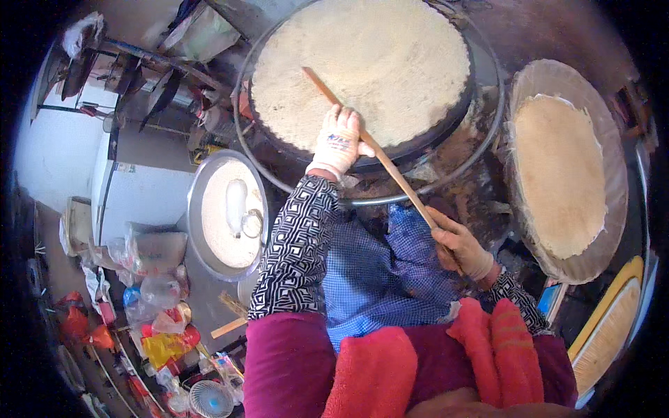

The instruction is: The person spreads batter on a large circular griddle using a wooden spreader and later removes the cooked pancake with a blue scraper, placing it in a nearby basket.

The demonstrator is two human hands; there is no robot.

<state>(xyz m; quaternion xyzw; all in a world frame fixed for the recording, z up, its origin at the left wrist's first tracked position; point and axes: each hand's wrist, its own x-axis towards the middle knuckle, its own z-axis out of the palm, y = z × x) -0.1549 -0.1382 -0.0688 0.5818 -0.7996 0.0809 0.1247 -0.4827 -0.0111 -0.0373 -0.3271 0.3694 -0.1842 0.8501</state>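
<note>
A long flat wooden stick [395, 173] slants over the near side of a big round griddle, its far end above a pale, frilly-edged flatbread [369, 63]. The flatbread covers nearly all of the dark griddle [449, 122]. Around the stick's middle, at the griddle's near edge, my left hand [338, 143] is closed in a white glove. Lower and to the right, my right hand [461, 245], also gloved, grips the near end above my blue checked apron [369, 279]. Part of that end is hidden by the right hand.
A metal ring [503, 90] surrounds the griddle. To its right is a plastic-lined round container [617, 167] holding flat, pale rounds [561, 174]. On the left stands a metal basin [197, 237] of pale mixture with a ladle-like tool [240, 205]. Plastic bags [160, 289] and a small fan [211, 398] crowd the lower left.
</note>
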